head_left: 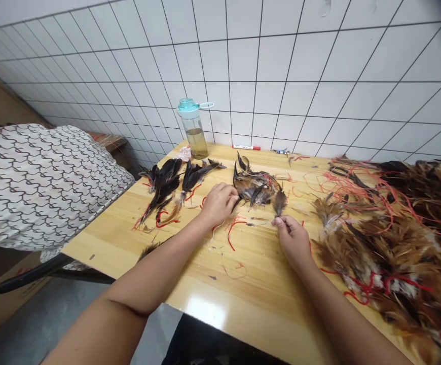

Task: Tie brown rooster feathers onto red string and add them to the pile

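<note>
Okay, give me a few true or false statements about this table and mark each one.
The right hand pinches a small brown feather. True.
The left hand is right beside a dark feather bunch. True.
The plastic bottle with the teal lid is empty. False: it holds yellowish liquid.
The big feather heap tangled with red thread lies left of the hands. False: it lies to their right.
The marker stands upright. False: it lies on the wooden table.
</note>
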{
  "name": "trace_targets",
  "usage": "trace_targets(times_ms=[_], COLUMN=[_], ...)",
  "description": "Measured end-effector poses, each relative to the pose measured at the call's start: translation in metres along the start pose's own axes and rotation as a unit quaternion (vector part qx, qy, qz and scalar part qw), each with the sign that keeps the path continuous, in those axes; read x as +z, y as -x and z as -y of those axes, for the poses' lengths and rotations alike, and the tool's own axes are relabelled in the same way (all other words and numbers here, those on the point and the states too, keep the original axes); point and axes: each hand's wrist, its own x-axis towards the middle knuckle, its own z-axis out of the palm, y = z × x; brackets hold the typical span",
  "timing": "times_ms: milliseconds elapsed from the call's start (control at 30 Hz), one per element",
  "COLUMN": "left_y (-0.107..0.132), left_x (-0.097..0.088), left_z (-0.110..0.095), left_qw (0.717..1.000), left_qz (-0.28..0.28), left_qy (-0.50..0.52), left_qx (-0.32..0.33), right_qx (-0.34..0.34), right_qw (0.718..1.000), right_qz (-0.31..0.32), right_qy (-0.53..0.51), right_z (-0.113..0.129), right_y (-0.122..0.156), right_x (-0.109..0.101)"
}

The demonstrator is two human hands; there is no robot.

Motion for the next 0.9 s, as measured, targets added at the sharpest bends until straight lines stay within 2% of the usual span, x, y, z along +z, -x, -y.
trace_targets(times_ms=[167,267,333,400,467,533,600,767,900], left_y=[-0.008,-0.013,-0.012,-0.007,0.000,0.007,0.012,0.015,0.016], left_x=[0.028,0.034,0.031,0.025,0.019,0.016,0.017,0.024,0.027], left_z=[-0.029,-0.033,-0.034,-0.039,-0.047,-0.055,-0.061,-0.062,-0.058], left_qw=[0.996,0.995,0.986,0.951,0.893,0.844,0.822,0.834,0.841], left_qz=[0.086,0.076,0.065,0.066,0.079,0.100,0.121,0.153,0.158], left_qy=[-0.012,0.028,0.130,0.277,0.413,0.496,0.526,0.501,0.492], left_qx=[-0.033,-0.052,-0.080,-0.122,-0.159,-0.175,-0.181,-0.173,-0.161], right_qx=[-0.018,-0.023,-0.022,-0.021,-0.024,-0.031,-0.040,-0.064,-0.102], right_qw=[1.000,1.000,1.000,1.000,1.000,0.999,0.999,0.998,0.994], right_qz=[0.001,-0.002,-0.002,-0.001,-0.002,-0.001,0.002,0.015,0.032], right_qy=[0.003,0.004,0.010,0.016,0.018,0.013,0.005,-0.015,-0.005], right_z=[-0.001,-0.001,-0.001,-0.001,0.000,-0.001,-0.001,0.000,0.002], right_y=[-0.003,-0.003,-0.002,-0.002,-0.001,-0.001,-0.001,-0.001,-0.002], right_x=[0.001,0.001,0.001,0.001,0.001,0.002,0.002,0.004,0.005])
